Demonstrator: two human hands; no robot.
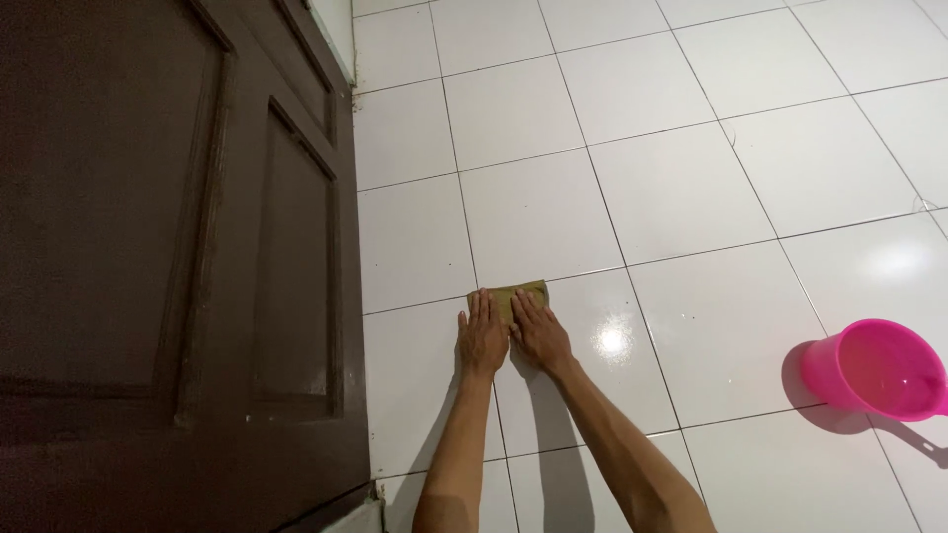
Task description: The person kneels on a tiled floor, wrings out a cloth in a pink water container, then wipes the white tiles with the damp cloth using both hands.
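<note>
A small olive-brown cloth (520, 292) lies flat on the white tiled floor (681, 188). My left hand (482, 336) and my right hand (539, 331) rest side by side with palms down, fingers pressed on the near part of the cloth. Both arms stretch out from the bottom of the view. Only the far edge of the cloth shows beyond my fingertips.
A dark brown panelled door (168, 257) stands along the left, close to my left arm. A pink plastic dipper (874, 370) with a handle sits on the floor at the right. Bright light reflects off the glossy tiles.
</note>
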